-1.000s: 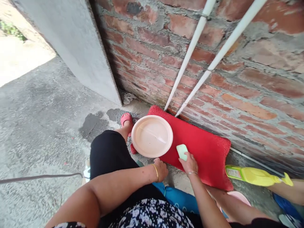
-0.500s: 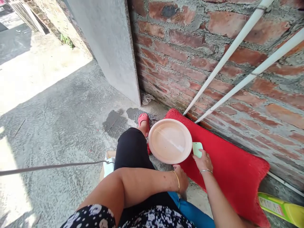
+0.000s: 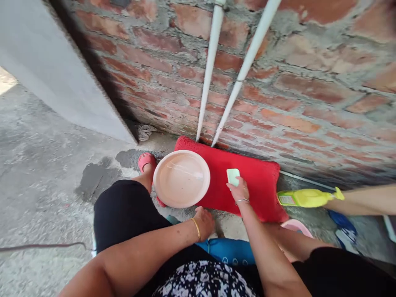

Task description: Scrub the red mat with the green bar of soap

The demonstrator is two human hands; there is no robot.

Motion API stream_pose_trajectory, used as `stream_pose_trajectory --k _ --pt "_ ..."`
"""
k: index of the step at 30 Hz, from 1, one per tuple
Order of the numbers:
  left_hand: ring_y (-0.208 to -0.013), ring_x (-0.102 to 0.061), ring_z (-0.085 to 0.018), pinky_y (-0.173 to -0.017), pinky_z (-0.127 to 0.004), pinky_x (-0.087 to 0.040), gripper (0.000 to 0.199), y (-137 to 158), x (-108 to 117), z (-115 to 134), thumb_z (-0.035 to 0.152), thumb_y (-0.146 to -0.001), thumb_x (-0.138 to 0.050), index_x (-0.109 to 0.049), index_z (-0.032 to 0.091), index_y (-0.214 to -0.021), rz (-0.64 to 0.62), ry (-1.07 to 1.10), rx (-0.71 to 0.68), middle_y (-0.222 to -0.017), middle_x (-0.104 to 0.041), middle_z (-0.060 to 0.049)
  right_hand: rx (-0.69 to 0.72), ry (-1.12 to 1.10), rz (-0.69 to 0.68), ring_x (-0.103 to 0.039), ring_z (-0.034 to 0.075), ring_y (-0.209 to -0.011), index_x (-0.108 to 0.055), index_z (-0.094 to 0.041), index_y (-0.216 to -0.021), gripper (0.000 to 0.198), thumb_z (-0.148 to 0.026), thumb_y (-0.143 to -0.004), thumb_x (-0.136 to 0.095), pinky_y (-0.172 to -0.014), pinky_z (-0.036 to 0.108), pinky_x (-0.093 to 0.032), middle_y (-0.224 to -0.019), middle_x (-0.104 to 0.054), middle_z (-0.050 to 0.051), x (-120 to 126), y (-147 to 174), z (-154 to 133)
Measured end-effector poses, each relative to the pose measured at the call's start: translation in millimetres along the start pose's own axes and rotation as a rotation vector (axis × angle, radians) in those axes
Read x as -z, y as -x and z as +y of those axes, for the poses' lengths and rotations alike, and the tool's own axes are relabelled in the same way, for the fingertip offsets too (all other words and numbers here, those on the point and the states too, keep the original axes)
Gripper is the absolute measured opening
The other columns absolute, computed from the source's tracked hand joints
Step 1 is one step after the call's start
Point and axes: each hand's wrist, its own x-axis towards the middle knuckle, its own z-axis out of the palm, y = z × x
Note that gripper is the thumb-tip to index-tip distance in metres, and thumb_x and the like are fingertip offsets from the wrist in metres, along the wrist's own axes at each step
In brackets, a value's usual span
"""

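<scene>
My right hand point(image 3: 239, 190) is closed on a flat, pale green block with rounded corners, perhaps a scrub brush point(image 3: 232, 176). It is over a red plush mat point(image 3: 256, 169) spread along the wall. On the mat's left end stands a round, pale pink basin point(image 3: 181, 177) with what looks like clear water in it. My left hand point(image 3: 204, 224), with a gold bangle at the wrist, is just below the basin's near rim. Its fingers are curled in, and their inner side is hidden.
A brick wall point(image 3: 185, 78) with two white pipes point(image 3: 229, 99) rises behind the mat. To the right lies a yellow bottle point(image 3: 306, 198), with a bare forearm or leg beside it. A grey slab point(image 3: 62, 74) leans at left. Blue slippers point(image 3: 343, 225) lie at right.
The view has swung right, bringing the whole yellow bottle, the slippers and a pink tub into sight. My right hand has moved right with the green block, away from the basin.
</scene>
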Motion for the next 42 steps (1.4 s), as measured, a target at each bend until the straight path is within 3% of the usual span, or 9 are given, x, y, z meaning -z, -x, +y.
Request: stream_pose_trajectory --k 3,6,16,25,28,33,35,38,42 --pt "-0.091 -0.059 -0.031 -0.075 -0.046 -0.039 0.029 0 9 -7 0.012 -0.08 -0.043 -0.066 0.011 -0.098 -0.011 -0.031 0.008 -0.099 -0.064 -0.019 0.09 0.075 -0.076 -0.054 0.02 -0.099 -0.047 -0.026 -0.122 0.056 -0.044 -0.071 -0.063 -0.086 0.03 -0.038 -0.112 -0.054 0.006 -11 -11 -45" --pt "-0.092 -0.059 -0.029 -0.076 -0.045 -0.04 0.031 -1 17 -11 0.01 -0.082 -0.038 -0.065 0.012 -0.099 0.018 -0.042 0.0 -0.098 -0.063 -0.017 0.136 0.154 -0.13 -0.053 0.021 -0.098 -0.047 -0.029 -0.122 0.054 -0.043 -0.072 -0.063 -0.084 0.031 -0.038 -0.111 -0.053 0.005 -16 -17 -52" --pt "-0.091 -0.059 -0.027 -0.077 -0.043 -0.041 0.033 -2 26 -2 0.008 -0.083 -0.036 -0.063 0.012 -0.1 0.004 -0.039 -0.063 -0.097 -0.063 -0.015 -0.19 0.092 0.116 -0.053 0.022 -0.094 -0.046 -0.023 -0.125 0.056 -0.048 -0.076 -0.057 -0.081 0.031 -0.039 -0.108 -0.052 0.008 14 -12 45" --pt "-0.096 -0.057 -0.025 -0.083 -0.043 -0.041 0.029 -17 16 -13 0.011 -0.083 -0.039 -0.062 0.013 -0.101 0.028 -0.025 -0.034 -0.101 -0.062 -0.014 0.406 0.275 -0.128 -0.049 0.022 -0.1 -0.046 -0.032 -0.128 0.056 -0.045 -0.075 -0.06 -0.086 0.032 -0.035 -0.112 -0.05 0.005 -9 -31 -33" --pt "-0.099 -0.055 -0.023 -0.086 -0.041 -0.04 0.03 -17 22 -21 0.014 -0.086 -0.035 -0.06 0.016 -0.103 0.089 -0.018 -0.002 -0.104 -0.06 -0.011 0.328 0.294 -0.134 -0.051 0.021 -0.098 -0.045 -0.031 -0.129 0.058 -0.047 -0.075 -0.059 -0.085 0.032 -0.035 -0.111 -0.051 0.006 3 -43 -3" --pt "-0.099 -0.053 -0.023 -0.085 -0.041 -0.041 0.03 -11 31 -31 0.017 -0.087 -0.035 -0.056 0.017 -0.108 0.108 -0.019 0.004 -0.105 -0.057 -0.01 -0.118 0.2 0.028 -0.055 0.02 -0.092 -0.044 -0.027 -0.131 0.059 -0.048 -0.077 -0.058 -0.08 0.029 -0.038 -0.11 -0.053 0.007 49 -39 111" --pt "-0.099 -0.053 -0.022 -0.085 -0.04 -0.041 0.029 -9 30 -30 0.017 -0.087 -0.036 -0.056 0.017 -0.108 0.105 -0.01 0.01 -0.105 -0.057 -0.01 -0.282 0.159 0.111 -0.056 0.021 -0.092 -0.043 -0.023 -0.131 0.06 -0.049 -0.079 -0.056 -0.078 0.029 -0.039 -0.111 -0.053 0.008 59 -34 134" --pt "-0.098 -0.053 -0.022 -0.085 -0.04 -0.04 0.028 -8 28 -25 0.018 -0.087 -0.036 -0.057 0.016 -0.106 0.083 0.013 0.009 -0.104 -0.057 -0.011 -0.274 0.13 0.205 -0.054 0.022 -0.095 -0.042 -0.019 -0.131 0.061 -0.05 -0.08 -0.054 -0.079 0.029 -0.039 -0.111 -0.052 0.011 50 -32 105" --pt "-0.098 -0.053 -0.024 -0.085 -0.041 -0.04 0.031 -11 27 -22 0.015 -0.086 -0.034 -0.058 0.016 -0.107 0.051 0.036 0.003 -0.105 -0.058 -0.012 0.157 0.132 0.064 -0.051 0.022 -0.099 -0.043 -0.023 -0.13 0.06 -0.05 -0.079 -0.056 -0.085 0.031 -0.036 -0.109 -0.052 0.009 3 -38 -15"
